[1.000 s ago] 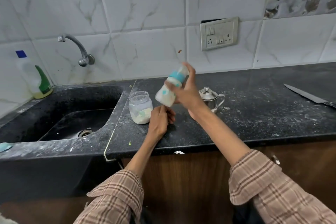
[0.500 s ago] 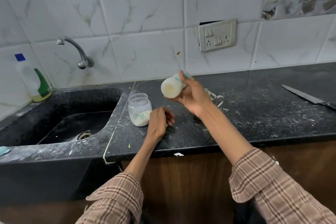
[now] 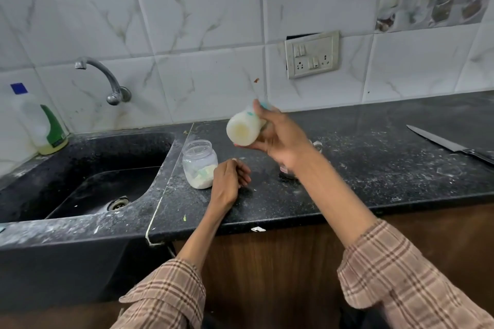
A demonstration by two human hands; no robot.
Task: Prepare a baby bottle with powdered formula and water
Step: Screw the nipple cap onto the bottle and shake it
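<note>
A: Which step is going on here?

B: I'm judging it as the mixing step. The right hand [image 3: 278,139] is wrapping its fingers around the bottle [image 3: 244,128] and holding it in the air above the table [image 3: 374,168], tipped on its side with the base pointing toward the camera. The teal cap end is peeking out behind the fingers at about 1 o'clock from the base.

A: What is sitting inside it?

B: Pale, creamy liquid is showing through the base, so powder and water are probably both in.

A: And the other hand?

B: The left hand [image 3: 228,181] is resting on the table with fingers loosely curled, gripping nothing, just beside the jar [image 3: 200,164] at its 9 o'clock. The jar is standing open, with off-white powder filling only the bottom.

A: What is the next move calling for?

B: Likely a firm grip while shaking, then checking for lumps and closing the jar; its lid isn't showing.
</note>
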